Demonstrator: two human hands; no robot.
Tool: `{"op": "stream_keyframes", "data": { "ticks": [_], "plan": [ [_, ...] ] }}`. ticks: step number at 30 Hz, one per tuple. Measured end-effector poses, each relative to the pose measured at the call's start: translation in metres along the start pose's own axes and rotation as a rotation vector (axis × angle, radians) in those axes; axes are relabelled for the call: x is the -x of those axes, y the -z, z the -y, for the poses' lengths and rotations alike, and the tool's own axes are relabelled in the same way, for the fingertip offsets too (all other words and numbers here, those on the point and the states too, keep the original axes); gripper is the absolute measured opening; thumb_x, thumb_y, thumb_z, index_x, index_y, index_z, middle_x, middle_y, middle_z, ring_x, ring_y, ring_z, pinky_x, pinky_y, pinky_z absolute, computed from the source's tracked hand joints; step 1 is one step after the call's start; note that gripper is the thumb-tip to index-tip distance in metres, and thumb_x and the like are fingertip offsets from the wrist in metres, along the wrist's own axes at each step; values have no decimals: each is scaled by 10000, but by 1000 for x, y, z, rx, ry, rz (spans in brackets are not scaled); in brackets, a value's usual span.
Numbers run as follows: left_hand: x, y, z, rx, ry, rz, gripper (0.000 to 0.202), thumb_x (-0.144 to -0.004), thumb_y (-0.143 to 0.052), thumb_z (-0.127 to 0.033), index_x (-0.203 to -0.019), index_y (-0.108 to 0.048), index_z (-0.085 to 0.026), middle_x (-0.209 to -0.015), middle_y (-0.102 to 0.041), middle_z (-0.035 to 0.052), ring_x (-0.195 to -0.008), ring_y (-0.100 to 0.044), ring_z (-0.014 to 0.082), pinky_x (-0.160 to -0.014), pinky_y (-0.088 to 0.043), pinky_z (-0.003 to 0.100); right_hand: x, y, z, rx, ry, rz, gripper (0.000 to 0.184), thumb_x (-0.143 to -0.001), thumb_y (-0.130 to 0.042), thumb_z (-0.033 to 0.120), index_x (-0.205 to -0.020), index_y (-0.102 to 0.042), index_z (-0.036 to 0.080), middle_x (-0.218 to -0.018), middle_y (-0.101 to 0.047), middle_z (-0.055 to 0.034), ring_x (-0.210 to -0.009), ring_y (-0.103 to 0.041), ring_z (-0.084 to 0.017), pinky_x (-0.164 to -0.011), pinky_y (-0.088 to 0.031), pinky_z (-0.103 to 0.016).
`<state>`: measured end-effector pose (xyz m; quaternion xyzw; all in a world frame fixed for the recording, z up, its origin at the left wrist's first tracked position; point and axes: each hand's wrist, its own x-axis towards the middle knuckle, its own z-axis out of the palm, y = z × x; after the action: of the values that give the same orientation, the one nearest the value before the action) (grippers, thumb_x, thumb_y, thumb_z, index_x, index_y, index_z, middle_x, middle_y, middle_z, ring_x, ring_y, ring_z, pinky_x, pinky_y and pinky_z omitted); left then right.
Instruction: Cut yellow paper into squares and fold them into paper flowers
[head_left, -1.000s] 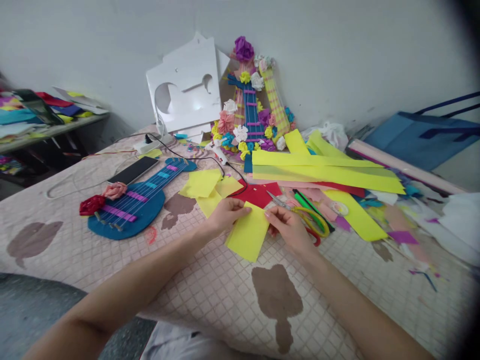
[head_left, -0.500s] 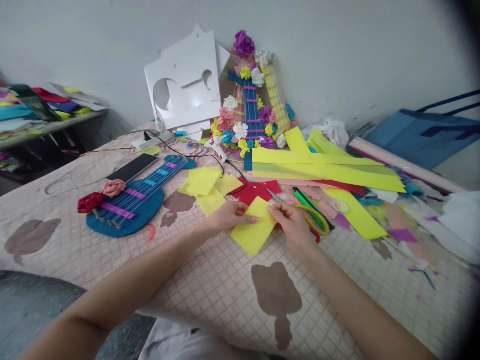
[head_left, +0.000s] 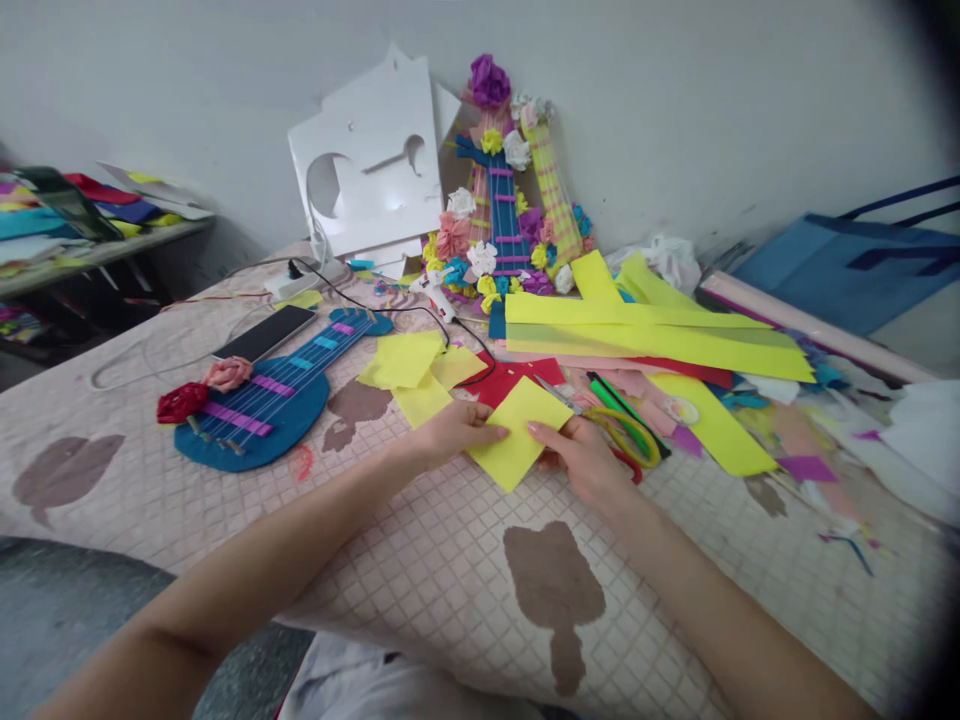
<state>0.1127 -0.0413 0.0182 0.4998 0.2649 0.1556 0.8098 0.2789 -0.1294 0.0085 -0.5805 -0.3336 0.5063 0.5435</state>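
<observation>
A: What do we find at the centre of this view?

B: We find a yellow sheet [head_left: 519, 435] between the left hand [head_left: 459, 430] and the right hand [head_left: 589, 455], over the patterned cloth [head_left: 420, 560]. We cannot tell whether its underside touches the cloth.

A: Which way does it point?

B: We see it turned cornerwise: one corner points toward us, the opposite one away, toward the red paper [head_left: 536, 372] just beyond. It appears somewhat longer than wide, and we read its long axis as slanting from near left to far right. Its face is nearly flat and turned upward.

A: How do the hands stand?

B: We see the left pinching the sheet's left side, thumb on top and pointing right. The right grips the opposite side, thumb also on top and pointing left, its fingers partly hidden beneath. The thumb tips are apart.

A: And the surroundings?

B: Near the right hand we note scissors [head_left: 604, 413], tips pointing away and to the left. Beyond the left hand, yellow pieces [head_left: 405, 360] overlap. Farther left lies a blue guitar [head_left: 304, 410], its neck pointing away and rightward, with a phone [head_left: 266, 333] beside it. Past the red paper we see a glue gun [head_left: 433, 297] and, to its right, yellow strips [head_left: 652, 345].
</observation>
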Motion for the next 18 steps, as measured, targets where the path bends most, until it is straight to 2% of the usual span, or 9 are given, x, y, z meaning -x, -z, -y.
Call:
{"op": "stream_keyframes", "data": {
  "ticks": [7,11,15,18],
  "plan": [
    [0,0,2,-28,-2,-9,399,-576,-825,-324,-867,-687,-89,-896,-720,103,-744,-674,162,-707,-524,246,-2,-1,-2,11,-8,-20,347,-618,-771,397,-868,-661,184,-780,-701,-29,-543,-546,-113,-440,-389,-231],
    [0,2,2,-78,-22,-26,428,-575,-816,-366,-867,-676,-87,-867,-718,96,-724,-668,161,-671,-524,241,2,-4,0,18,-16,32,369,-629,-763,409,-908,-652,196,-778,-689,-23,-530,-544,-110,-421,-386,-227],
    [-1,7,2,-128,-40,-33,462,-578,-804,-396,-891,-662,-87,-845,-710,90,-689,-663,169,-612,-519,244,6,-6,-2,40,-30,92,328,-610,-781,380,-842,-658,183,-687,-670,-17,-492,-524,-105,-425,-393,-238],
    [-1,8,2,-134,-40,-28,470,-599,-791,-387,-928,-651,-82,-838,-707,97,-708,-668,187,-622,-523,262,7,-6,-5,50,-25,98,283,-615,-779,358,-797,-648,185,-618,-642,3,-475,-511,-102,-430,-390,-238]
  ]
}}
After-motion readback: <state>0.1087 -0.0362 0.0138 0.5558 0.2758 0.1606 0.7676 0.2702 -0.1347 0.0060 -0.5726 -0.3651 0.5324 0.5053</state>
